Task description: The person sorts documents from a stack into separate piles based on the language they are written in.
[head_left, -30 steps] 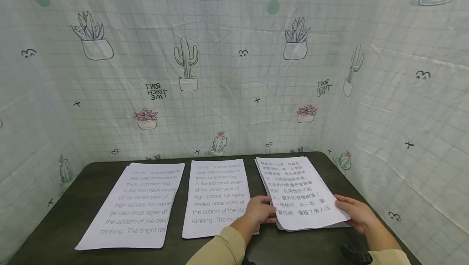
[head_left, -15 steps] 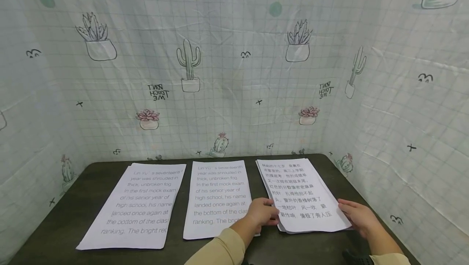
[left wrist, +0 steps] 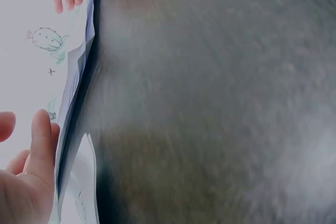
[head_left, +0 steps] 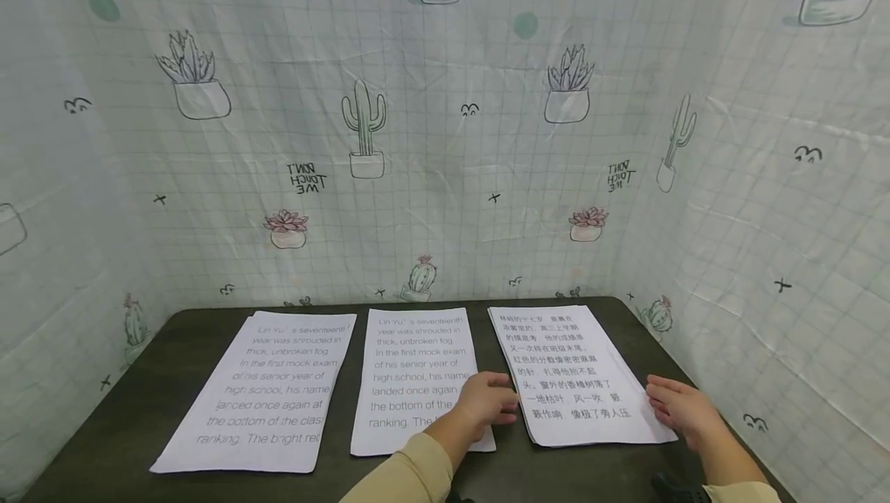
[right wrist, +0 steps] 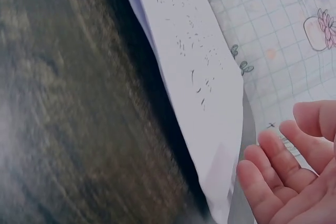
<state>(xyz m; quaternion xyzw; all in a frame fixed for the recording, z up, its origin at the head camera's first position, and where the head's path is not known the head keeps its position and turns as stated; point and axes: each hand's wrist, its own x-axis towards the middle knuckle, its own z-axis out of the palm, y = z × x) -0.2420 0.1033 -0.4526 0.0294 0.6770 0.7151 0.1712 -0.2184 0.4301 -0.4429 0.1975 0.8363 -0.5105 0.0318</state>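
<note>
On the right of the dark table lies a stack of paper sheets (head_left: 570, 379) printed with Chinese characters. My left hand (head_left: 485, 401) is just left of its lower left edge, over the corner of the middle stack, with relaxed fingers and nothing held. Off the opposite edge, my right hand (head_left: 684, 409) hangs with its fingers loosely extended. In the right wrist view, the right hand (right wrist: 294, 177) shows spread, slightly bent fingers beside the paper. The left wrist view has the left hand (left wrist: 31, 177) at the sheets' edge, where slight layering shows.
A middle stack (head_left: 413, 379) and a left stack (head_left: 260, 387), both printed in English, lie on the dark table (head_left: 111, 426). Cactus-patterned cloth (head_left: 417, 140) hangs behind and at both sides. A black wrist strap (head_left: 677, 487) shows near the right sleeve.
Both hands have let go of the right stack and moved slightly apart from its edges. The top sheets now lie flatter and more evenly over those beneath. The head view has tilted a little.
</note>
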